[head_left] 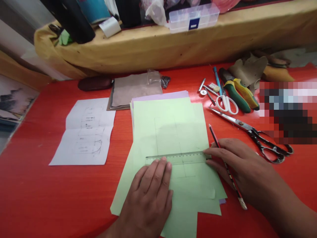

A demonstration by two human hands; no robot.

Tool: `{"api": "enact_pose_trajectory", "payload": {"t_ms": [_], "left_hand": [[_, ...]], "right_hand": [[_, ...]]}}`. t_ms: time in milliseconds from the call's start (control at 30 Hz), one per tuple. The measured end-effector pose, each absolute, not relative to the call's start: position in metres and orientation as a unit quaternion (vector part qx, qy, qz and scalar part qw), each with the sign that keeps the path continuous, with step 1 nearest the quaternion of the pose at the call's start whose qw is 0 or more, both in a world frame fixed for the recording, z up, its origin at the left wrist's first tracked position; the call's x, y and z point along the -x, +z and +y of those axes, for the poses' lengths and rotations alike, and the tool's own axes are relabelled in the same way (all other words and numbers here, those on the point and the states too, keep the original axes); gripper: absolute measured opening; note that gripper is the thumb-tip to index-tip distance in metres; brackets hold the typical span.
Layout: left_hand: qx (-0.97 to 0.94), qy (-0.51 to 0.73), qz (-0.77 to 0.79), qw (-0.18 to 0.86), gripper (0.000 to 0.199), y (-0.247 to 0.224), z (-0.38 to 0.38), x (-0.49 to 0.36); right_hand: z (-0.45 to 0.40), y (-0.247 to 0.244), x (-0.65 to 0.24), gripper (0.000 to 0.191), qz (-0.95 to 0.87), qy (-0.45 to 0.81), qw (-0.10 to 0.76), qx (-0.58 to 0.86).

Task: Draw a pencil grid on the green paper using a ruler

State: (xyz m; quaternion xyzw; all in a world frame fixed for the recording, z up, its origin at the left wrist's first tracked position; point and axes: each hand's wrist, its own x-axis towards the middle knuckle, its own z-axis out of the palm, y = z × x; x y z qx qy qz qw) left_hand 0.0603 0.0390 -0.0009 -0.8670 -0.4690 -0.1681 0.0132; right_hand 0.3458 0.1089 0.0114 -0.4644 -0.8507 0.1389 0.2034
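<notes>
Light green paper sheets (170, 132) lie stacked on the red table, with thin pencil lines on the top one. A clear ruler (188, 157) rests across those lines. My left hand (152, 195) lies flat, fingers stretched out, its tips pressing on the left part of the ruler. At the ruler's right end, the thumb and fingertips of my right hand (237, 162) touch its edge. A red and black pencil (229, 174) is tucked between the fingers of that hand, its point facing up and away from me.
Large black-handled scissors (250, 130), white-handled scissors (226, 104) and green-yellow pliers (239, 92) lie to the right. A creased white paper (85, 132) with a sketch is on the left. Behind are grey sheets (136, 87), a dark red case (94, 83) and a cloth-covered ledge (128, 51).
</notes>
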Motion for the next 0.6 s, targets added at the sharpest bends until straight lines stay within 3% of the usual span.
{"api": "enact_pose_trajectory", "payload": {"t_ms": [600], "left_hand": [[0.868,-0.168,-0.468,0.005,0.046,-0.0008,0.0380,-0.0605]], "right_hand": [[0.1086,0.0114,-0.3460,0.020,-0.844,0.146,0.203,0.475]]}}
